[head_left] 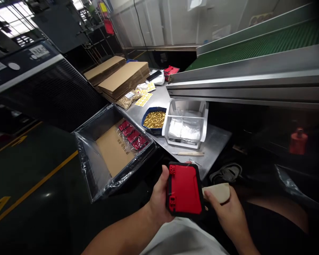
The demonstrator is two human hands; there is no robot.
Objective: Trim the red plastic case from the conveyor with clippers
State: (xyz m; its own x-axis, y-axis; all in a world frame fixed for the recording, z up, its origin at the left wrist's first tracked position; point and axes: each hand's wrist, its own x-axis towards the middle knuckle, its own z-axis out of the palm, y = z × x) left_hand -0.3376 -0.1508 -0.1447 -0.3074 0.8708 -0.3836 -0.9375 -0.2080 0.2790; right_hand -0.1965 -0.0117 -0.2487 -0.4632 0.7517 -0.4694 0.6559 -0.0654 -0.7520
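Short of the steel counter (218, 136), close to my lap, my left hand (158, 200) wraps its grip round the red-and-black case (184, 189) while my right hand (230, 214) pinches a beige pad (221, 191) at its right edge, so I'd hold the case level and steady.

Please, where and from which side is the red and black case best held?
Probably by its left long edge, coming from the left. The case is flat and face up, so a thumb on top and fingers beneath can clamp it, as the left hand seems to do. The right hand, holding a pale pad, only touches the right edge.
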